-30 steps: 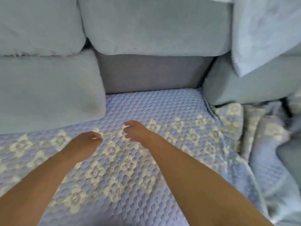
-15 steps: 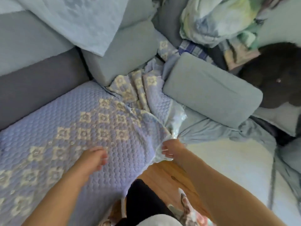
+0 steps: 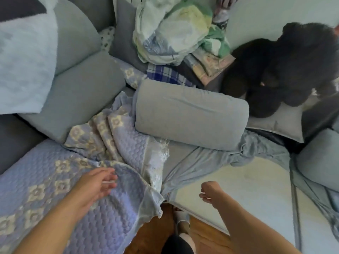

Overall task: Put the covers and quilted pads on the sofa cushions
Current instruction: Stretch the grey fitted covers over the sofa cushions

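Bunching threatens: your left hand (image 3: 95, 184), fingers relaxed, presses the quilted pad (image 3: 55, 180); your right hand (image 3: 211, 192) beside it hangs curled, empty.

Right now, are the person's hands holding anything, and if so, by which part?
Nothing is held. The left hand lies open over the quilted pad; the right hand is curled, empty, above the bare cushion.
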